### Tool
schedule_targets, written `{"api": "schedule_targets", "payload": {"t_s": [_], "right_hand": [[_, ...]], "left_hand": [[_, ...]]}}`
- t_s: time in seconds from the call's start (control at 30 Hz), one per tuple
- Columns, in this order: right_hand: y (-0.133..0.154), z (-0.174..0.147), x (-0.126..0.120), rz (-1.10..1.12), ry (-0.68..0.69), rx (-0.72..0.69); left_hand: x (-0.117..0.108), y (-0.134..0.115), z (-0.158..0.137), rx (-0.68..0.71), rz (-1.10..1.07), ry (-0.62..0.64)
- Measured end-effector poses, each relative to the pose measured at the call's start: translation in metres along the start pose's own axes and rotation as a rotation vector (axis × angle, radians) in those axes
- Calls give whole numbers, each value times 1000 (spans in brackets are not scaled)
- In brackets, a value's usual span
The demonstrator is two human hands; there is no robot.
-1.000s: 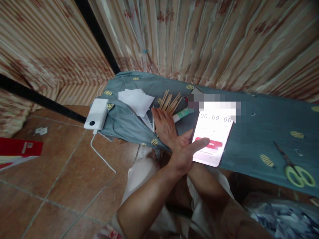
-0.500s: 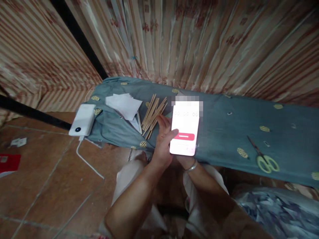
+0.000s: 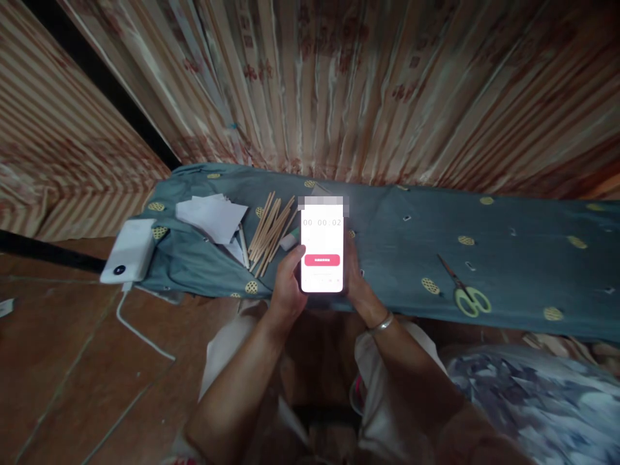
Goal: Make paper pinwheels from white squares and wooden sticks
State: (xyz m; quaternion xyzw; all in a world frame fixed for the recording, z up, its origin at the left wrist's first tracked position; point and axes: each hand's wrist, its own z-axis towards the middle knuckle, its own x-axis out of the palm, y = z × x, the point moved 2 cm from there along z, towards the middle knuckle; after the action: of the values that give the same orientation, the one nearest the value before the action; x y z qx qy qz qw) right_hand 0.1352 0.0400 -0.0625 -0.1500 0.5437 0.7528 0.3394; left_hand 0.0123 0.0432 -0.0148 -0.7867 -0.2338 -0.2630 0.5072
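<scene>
A lit smartphone (image 3: 321, 239) is held upright between my two hands over the front of the cloth-covered surface. Its bright screen shows timer digits and a red button. My left hand (image 3: 289, 284) grips the phone's left edge, its thumb at the side of the screen. Around the right edge closes my right hand (image 3: 356, 274), with a bracelet on that wrist. Thin wooden sticks (image 3: 272, 236) lie in a loose pile left of the phone, and a small whitish block (image 3: 289, 241) sits between them. White paper sheets (image 3: 213, 216) are stacked farther left, a white pen-like stick (image 3: 243, 245) beside them.
Green-handled scissors (image 3: 467, 297) lie on the blue-green patterned cloth (image 3: 397, 271) to the right. A white power bank (image 3: 130, 248) with a cable rests at the left end. Behind hangs a striped curtain (image 3: 310, 84). A plastic-wrapped bundle (image 3: 542, 400) is at lower right.
The timer went from zeros to 02. My left thumb has moved off the red button to the phone's edge, and my right hand now shows at its right side. The view has shifted right.
</scene>
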Motion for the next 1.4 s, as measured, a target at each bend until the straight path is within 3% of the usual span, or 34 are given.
{"api": "schedule_targets", "payload": {"t_s": [0.13, 0.27, 0.57, 0.73, 0.9, 1.13, 1.4], "right_hand": [[-17, 15, -16, 0, -66, -8], [-27, 12, -33, 133, -195, 136], [-18, 1, -65, 344, -239, 287], [-9, -13, -72, 317, -188, 310], [-1, -34, -67, 112, -199, 357], [0, -49, -63, -27, -275, 353], [0, -54, -76, -103, -326, 457]], "left_hand": [[4, 5, 5, -12, 2, -2], [8, 12, 12, -23, -7, -32], [30, 32, 28, -33, -16, -23], [43, 44, 35, -20, -22, 19], [55, 55, 35, -7, -6, 78], [70, 68, 25, -119, -19, 156], [78, 88, 24, -183, 11, 214]]}}
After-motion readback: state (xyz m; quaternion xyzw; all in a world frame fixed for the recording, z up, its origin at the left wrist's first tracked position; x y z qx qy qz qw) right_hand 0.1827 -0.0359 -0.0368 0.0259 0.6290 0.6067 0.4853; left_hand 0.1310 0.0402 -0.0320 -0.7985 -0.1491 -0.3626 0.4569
